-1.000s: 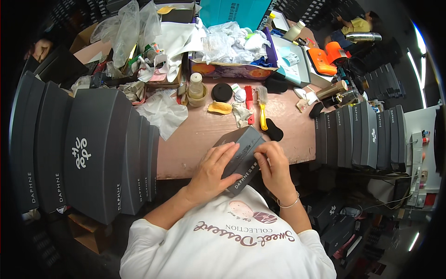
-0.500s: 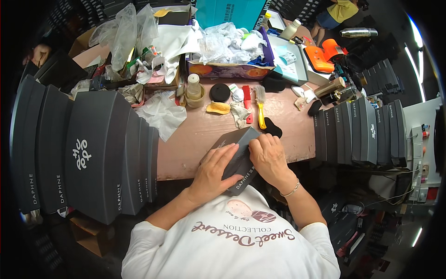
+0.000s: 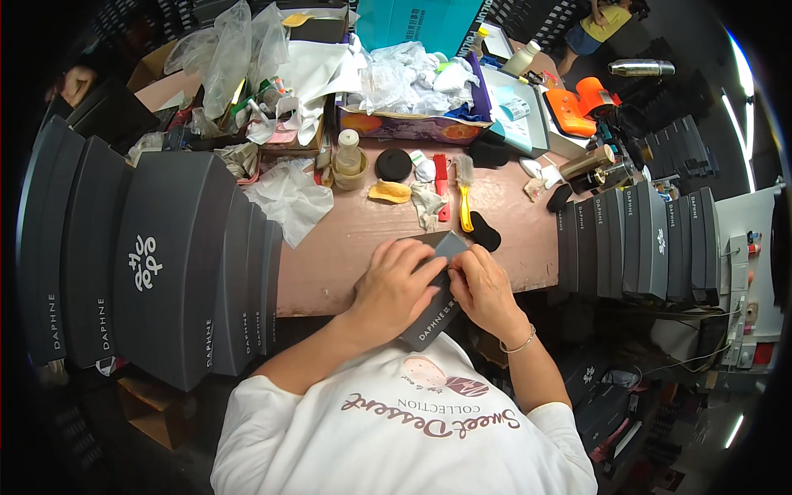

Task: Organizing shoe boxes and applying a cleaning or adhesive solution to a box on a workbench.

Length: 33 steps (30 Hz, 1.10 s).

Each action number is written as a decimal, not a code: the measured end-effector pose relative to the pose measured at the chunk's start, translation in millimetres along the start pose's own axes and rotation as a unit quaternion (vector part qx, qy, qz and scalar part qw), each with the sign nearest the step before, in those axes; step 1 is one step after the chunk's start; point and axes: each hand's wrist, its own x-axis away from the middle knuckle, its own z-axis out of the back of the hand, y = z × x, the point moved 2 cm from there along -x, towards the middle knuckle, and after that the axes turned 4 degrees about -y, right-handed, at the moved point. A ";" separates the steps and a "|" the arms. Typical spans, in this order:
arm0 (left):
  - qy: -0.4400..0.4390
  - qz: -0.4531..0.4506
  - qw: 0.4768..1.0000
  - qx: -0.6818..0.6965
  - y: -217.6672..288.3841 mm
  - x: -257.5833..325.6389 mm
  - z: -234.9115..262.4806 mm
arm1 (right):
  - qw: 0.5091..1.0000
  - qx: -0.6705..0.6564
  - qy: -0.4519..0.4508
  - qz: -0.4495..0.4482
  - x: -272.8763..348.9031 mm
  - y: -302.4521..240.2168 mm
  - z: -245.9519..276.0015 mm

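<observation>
A dark grey shoe box rests on the near edge of the pinkish worktable, tilted toward my body. My left hand lies flat over its top and left side, fingers spread across it. My right hand grips the box's right edge, fingers curled at its upper corner. Both hands hold the box together; most of its top is hidden under them.
Stacks of dark grey boxes rise on the left, and another row of boxes on the right. On the table lie a yellow brush, a red comb, a black sponge, crumpled plastic, a bottle and a cluttered carton.
The hands have shifted slightly on the box, the left hand spreading further over its top. The box stays at the table's near edge.
</observation>
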 end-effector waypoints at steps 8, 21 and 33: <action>-0.003 0.005 0.997 0.078 -14.1 -28.2 -19.6 | 0.995 -0.026 0.090 0.030 9.3 9.1 -10.2; -0.010 -0.043 0.999 0.025 -10.7 -23.6 -18.9 | 0.981 -0.096 0.164 -0.034 5.2 10.9 -6.5; -0.006 -0.116 0.993 -0.011 -1.7 -24.3 -19.0 | 0.983 -0.097 0.152 -0.025 -3.2 20.1 -23.0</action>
